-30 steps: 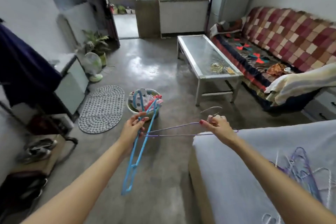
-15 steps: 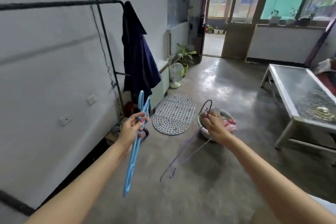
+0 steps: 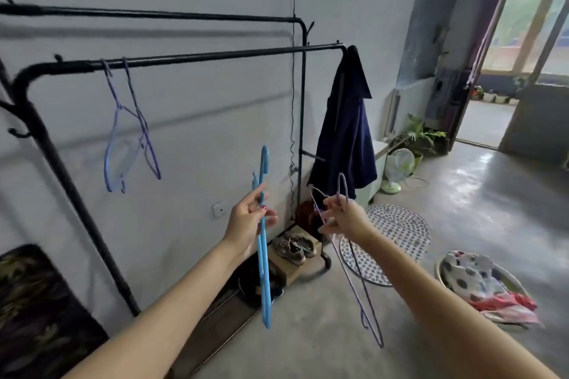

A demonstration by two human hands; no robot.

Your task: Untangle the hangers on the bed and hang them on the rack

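Observation:
A black clothes rack (image 3: 197, 57) stands against the wall ahead. Two thin purple-blue hangers (image 3: 129, 138) hang from its front bar near the left end. My left hand (image 3: 251, 218) grips a light blue plastic hanger (image 3: 264, 258) near its hook, seen edge-on and hanging down. My right hand (image 3: 343, 218) pinches a thin purple wire hanger (image 3: 357, 280) just below its hook, its body dangling toward the floor. Both hands are raised in front of the rack, below its bar. The bed is out of view.
A dark blue garment (image 3: 343, 132) hangs at the rack's right end. Shoes (image 3: 292, 244) on a box sit under the rack. On the floor are a dotted mat (image 3: 397, 237), a basin of clothes (image 3: 480, 283), a small fan (image 3: 398, 166) and a plant (image 3: 421, 135).
The view has swung left from the bed and sofa to face the rack. Both hands have carried their hangers along and raised them toward the bar; the two hangers are now apart.

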